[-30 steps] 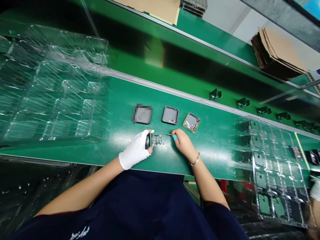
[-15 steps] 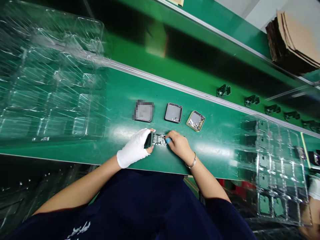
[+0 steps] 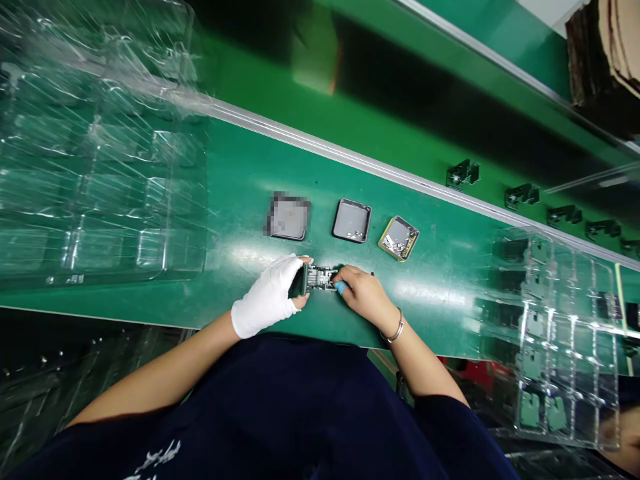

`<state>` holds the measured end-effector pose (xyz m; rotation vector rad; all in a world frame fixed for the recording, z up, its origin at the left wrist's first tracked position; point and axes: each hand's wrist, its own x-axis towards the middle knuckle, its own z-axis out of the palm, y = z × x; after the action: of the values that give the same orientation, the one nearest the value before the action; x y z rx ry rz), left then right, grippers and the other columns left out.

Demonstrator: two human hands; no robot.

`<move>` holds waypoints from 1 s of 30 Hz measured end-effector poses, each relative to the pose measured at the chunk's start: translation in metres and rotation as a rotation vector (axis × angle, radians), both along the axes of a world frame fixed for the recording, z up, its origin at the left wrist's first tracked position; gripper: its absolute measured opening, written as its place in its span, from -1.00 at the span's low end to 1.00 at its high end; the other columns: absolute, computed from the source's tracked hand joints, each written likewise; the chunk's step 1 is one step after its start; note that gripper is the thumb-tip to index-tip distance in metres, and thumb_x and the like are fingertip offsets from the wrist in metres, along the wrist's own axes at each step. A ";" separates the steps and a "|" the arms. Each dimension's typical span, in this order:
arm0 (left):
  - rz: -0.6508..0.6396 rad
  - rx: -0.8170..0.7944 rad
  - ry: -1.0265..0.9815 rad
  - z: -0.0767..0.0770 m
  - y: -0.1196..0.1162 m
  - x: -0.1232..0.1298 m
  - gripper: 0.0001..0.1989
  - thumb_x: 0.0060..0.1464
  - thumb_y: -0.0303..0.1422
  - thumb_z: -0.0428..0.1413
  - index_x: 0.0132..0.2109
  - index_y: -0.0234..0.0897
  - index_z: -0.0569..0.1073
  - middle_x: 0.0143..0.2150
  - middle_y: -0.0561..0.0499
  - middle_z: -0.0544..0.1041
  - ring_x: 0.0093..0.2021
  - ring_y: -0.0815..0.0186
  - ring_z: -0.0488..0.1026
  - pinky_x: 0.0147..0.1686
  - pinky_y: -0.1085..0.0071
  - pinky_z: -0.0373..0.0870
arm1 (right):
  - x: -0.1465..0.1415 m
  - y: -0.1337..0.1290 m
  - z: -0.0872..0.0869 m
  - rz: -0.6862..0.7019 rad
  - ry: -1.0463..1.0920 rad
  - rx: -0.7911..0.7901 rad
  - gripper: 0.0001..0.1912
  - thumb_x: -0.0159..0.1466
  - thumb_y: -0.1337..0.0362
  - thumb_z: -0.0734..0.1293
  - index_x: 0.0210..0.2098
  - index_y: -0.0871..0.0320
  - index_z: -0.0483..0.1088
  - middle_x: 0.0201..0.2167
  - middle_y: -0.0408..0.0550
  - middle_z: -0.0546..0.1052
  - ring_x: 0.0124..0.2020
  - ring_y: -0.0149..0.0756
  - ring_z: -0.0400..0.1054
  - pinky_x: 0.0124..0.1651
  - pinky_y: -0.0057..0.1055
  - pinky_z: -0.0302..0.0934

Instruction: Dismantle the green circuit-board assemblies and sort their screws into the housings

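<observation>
My left hand point(image 3: 270, 293), in a white glove with bare fingertips, is closed around the dark green end of a small assembly point(image 3: 320, 278). Pale metal or clear pieces show along the assembly's middle. At its right end, my right hand point(image 3: 364, 292) has thumb and fingers pinched together, with blue tape on one digit. What the right fingertips hold is hidden. Beyond the hands stand a shallow grey tray point(image 3: 353, 217) with a few small bits, and a yellow-edged tray point(image 3: 399, 235) holding several shiny metal pieces. A third grey tray point(image 3: 290, 220) is partly blurred out.
Clear plastic blister trays point(image 3: 100, 173) are stacked at left. Another clear tray point(image 3: 565, 353) with green parts stands at right. Several dark green assemblies point(image 3: 463, 173) line the strip behind the metal rail point(image 3: 320, 143). Cardboard point(image 3: 620, 47) sits upper right; another person's arm point(image 3: 620, 433) shows lower right.
The view has shifted slightly, so the background sits differently. Both hands stay at the assembly, the right one moved marginally rightward in the picture.
</observation>
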<state>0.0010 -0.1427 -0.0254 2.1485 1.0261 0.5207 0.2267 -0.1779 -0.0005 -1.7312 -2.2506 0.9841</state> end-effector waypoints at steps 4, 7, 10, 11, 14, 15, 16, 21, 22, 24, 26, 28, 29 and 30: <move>-0.006 -0.006 0.003 0.000 0.000 0.000 -0.47 0.02 -0.36 0.10 0.15 -0.31 0.23 0.07 -0.21 0.41 0.13 0.03 0.36 0.15 0.07 0.32 | -0.004 0.002 0.006 0.029 -0.065 -0.030 -0.79 0.23 0.50 0.20 -0.23 0.11 0.36 -0.26 -0.08 0.50 -0.20 -0.27 0.37 -0.24 -0.44 0.14; -0.006 -0.016 -0.001 0.001 0.001 -0.001 -0.47 0.02 -0.36 0.10 0.16 -0.28 0.23 0.08 -0.19 0.41 0.14 0.04 0.36 0.14 0.07 0.32 | -0.005 0.002 0.008 0.023 -0.096 -0.044 -0.75 0.20 0.53 0.20 -0.23 0.11 0.36 -0.25 -0.07 0.51 -0.20 -0.27 0.38 -0.24 -0.45 0.14; -0.015 -0.023 -0.004 0.002 0.001 -0.001 -0.47 0.02 -0.35 0.10 0.16 -0.27 0.22 0.08 -0.18 0.41 0.13 0.04 0.36 0.14 0.07 0.33 | -0.001 0.002 0.005 -0.004 -0.039 -0.065 -0.75 0.19 0.52 0.20 -0.23 0.09 0.37 -0.25 -0.10 0.53 -0.21 -0.28 0.39 -0.23 -0.46 0.14; -0.016 -0.022 -0.005 0.002 0.001 -0.001 -0.47 0.02 -0.35 0.10 0.16 -0.27 0.22 0.07 -0.18 0.41 0.13 0.04 0.36 0.14 0.07 0.33 | 0.001 0.002 0.003 -0.010 -0.003 -0.069 -0.75 0.20 0.51 0.20 -0.23 0.09 0.37 -0.25 -0.11 0.53 -0.21 -0.29 0.39 -0.21 -0.46 0.15; -0.012 -0.015 -0.004 0.002 0.001 0.000 -0.48 0.02 -0.35 0.10 0.15 -0.29 0.23 0.06 -0.20 0.41 0.12 0.03 0.37 0.13 0.07 0.33 | 0.006 0.001 0.000 -0.004 0.066 -0.062 -0.78 0.22 0.50 0.21 -0.24 0.10 0.37 -0.24 -0.12 0.53 -0.20 -0.31 0.39 -0.15 -0.45 0.16; -0.010 -0.014 -0.002 0.001 0.001 0.000 -0.48 0.02 -0.35 0.10 0.15 -0.29 0.23 0.07 -0.20 0.41 0.12 0.03 0.36 0.14 0.07 0.33 | 0.006 0.000 0.000 0.003 0.065 -0.056 -0.79 0.23 0.50 0.20 -0.24 0.10 0.37 -0.24 -0.11 0.52 -0.19 -0.30 0.39 -0.14 -0.44 0.16; -0.010 -0.015 0.000 0.001 0.001 -0.001 -0.48 0.02 -0.35 0.10 0.15 -0.29 0.24 0.07 -0.20 0.41 0.13 0.03 0.36 0.14 0.07 0.33 | 0.005 -0.001 0.000 0.012 0.052 -0.051 -0.80 0.24 0.49 0.20 -0.24 0.11 0.37 -0.24 -0.09 0.52 -0.19 -0.29 0.38 -0.14 -0.43 0.16; -0.015 -0.038 0.005 0.002 0.002 -0.002 -0.47 0.00 -0.35 0.10 0.15 -0.27 0.25 0.08 -0.19 0.42 0.14 0.02 0.36 0.15 0.06 0.32 | -0.005 -0.003 0.007 0.016 -0.087 -0.067 -0.78 0.22 0.50 0.20 -0.22 0.12 0.36 -0.25 -0.06 0.51 -0.19 -0.26 0.37 -0.21 -0.43 0.15; -0.015 -0.043 0.006 0.002 0.002 -0.002 -0.46 0.00 -0.35 0.10 0.15 -0.27 0.24 0.09 -0.19 0.42 0.14 0.02 0.35 0.15 0.05 0.32 | -0.007 -0.003 0.008 0.008 -0.108 -0.075 -0.77 0.21 0.51 0.20 -0.22 0.12 0.36 -0.25 -0.05 0.51 -0.20 -0.25 0.37 -0.22 -0.43 0.14; -0.013 -0.050 0.009 0.003 0.002 -0.002 -0.46 -0.01 -0.36 0.10 0.15 -0.25 0.24 0.08 -0.18 0.42 0.14 0.02 0.36 0.15 0.05 0.32 | -0.008 -0.003 0.008 -0.012 -0.110 -0.085 -0.76 0.20 0.51 0.20 -0.22 0.12 0.36 -0.26 -0.05 0.51 -0.21 -0.25 0.38 -0.24 -0.43 0.14; -0.010 -0.051 0.011 0.003 0.002 -0.002 -0.46 0.00 -0.35 0.10 0.15 -0.25 0.24 0.08 -0.18 0.42 0.14 0.02 0.36 0.14 0.05 0.32 | -0.005 -0.003 0.007 -0.031 -0.055 -0.097 -0.79 0.22 0.50 0.21 -0.23 0.11 0.36 -0.27 -0.07 0.51 -0.23 -0.27 0.38 -0.23 -0.44 0.14; -0.011 -0.042 0.014 0.002 0.002 -0.002 -0.47 0.00 -0.34 0.11 0.15 -0.25 0.24 0.08 -0.18 0.42 0.13 0.01 0.36 0.14 0.04 0.31 | -0.003 -0.003 0.006 -0.046 0.019 -0.105 -0.83 0.25 0.46 0.20 -0.25 0.10 0.36 -0.29 -0.11 0.51 -0.26 -0.31 0.38 -0.22 -0.46 0.14; -0.012 -0.035 0.016 0.002 0.002 -0.002 -0.47 0.00 -0.34 0.11 0.15 -0.26 0.24 0.07 -0.19 0.42 0.13 0.01 0.36 0.14 0.04 0.31 | -0.002 -0.003 0.005 -0.051 0.040 -0.106 -0.84 0.26 0.45 0.20 -0.26 0.10 0.36 -0.29 -0.11 0.51 -0.27 -0.32 0.38 -0.22 -0.46 0.14; -0.015 -0.026 0.018 0.002 0.001 -0.002 -0.47 0.01 -0.34 0.12 0.15 -0.27 0.24 0.07 -0.19 0.42 0.13 0.00 0.36 0.14 0.04 0.31 | -0.001 -0.003 0.005 -0.054 0.041 -0.104 -0.84 0.26 0.45 0.20 -0.26 0.11 0.36 -0.29 -0.11 0.51 -0.27 -0.32 0.38 -0.22 -0.46 0.14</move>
<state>-0.0008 -0.1414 -0.0234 2.1399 1.0204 0.4787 0.2255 -0.1808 0.0048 -1.7852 -2.1516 1.1328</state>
